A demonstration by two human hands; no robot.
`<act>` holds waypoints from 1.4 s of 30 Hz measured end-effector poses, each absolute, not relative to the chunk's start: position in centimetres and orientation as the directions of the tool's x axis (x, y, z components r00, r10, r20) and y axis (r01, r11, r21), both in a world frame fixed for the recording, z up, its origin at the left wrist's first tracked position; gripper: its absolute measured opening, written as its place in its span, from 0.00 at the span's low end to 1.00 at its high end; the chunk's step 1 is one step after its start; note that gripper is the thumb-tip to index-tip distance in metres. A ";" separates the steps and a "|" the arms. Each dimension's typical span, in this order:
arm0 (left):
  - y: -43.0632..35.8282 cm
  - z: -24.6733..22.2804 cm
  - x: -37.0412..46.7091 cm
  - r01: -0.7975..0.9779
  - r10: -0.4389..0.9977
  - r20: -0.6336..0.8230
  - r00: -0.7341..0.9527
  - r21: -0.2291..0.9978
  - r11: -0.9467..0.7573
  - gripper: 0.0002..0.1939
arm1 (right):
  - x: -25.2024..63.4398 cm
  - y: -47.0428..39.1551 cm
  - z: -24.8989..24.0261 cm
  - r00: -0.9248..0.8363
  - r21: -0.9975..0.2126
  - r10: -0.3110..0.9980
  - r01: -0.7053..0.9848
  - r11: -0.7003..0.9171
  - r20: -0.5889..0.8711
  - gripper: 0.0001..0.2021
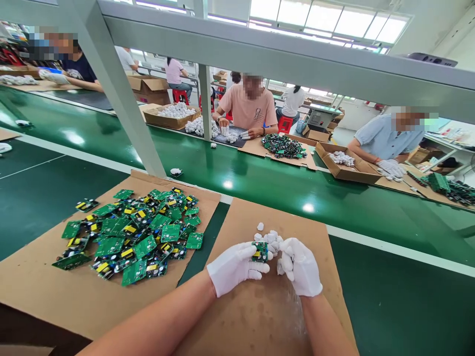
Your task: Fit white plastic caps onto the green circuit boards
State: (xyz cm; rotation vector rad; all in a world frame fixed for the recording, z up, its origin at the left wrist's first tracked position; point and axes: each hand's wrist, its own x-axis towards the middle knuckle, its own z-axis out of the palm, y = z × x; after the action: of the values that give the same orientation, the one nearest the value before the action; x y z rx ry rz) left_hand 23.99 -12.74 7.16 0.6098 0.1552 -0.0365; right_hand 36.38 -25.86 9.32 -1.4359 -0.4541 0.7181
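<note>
My left hand (237,267), in a white glove, grips a small green circuit board (260,252) with a yellow part on it, by its left side. Just to the right, my gloved right hand (301,267) has its fingers curled together in a pinch; whatever is between the fingertips is hidden. White putty-like lumps (273,237) lie behind and between the two hands on a cardboard sheet (252,321). On a second cardboard sheet (40,296) at the left rests a large heap of similar circuit boards (133,232).
A green conveyor belt (267,183) crosses beyond the cardboard, carrying a board with a white lump (176,172). A grey metal frame post (122,94) slants down near the left heap. Across the belt sit several co-workers, with a box of white lumps (168,120) and more boards (284,146).
</note>
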 end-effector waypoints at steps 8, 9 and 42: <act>-12.8 7.2 24.1 0.047 0.047 -0.154 0.987 0.557 0.829 0.17 | 36.4 -25.7 9.5 0.673 -0.990 0.727 -0.122 -0.071 -0.135 0.21; -12.8 7.3 24.0 0.044 0.052 -0.154 0.987 0.559 0.828 0.17 | 36.4 -25.7 9.4 0.665 -0.990 0.734 -0.106 -0.093 -0.140 0.20; -13.1 7.3 24.4 -0.038 0.220 -0.183 0.958 0.681 0.731 0.22 | 34.0 -25.7 10.1 0.698 -0.911 0.689 0.389 -0.139 0.193 0.09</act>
State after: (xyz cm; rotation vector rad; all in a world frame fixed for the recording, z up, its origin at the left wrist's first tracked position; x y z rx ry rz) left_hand 24.41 -13.07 7.33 0.7387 0.2603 0.1439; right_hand 34.04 -25.68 10.11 -1.7590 -0.8616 0.3255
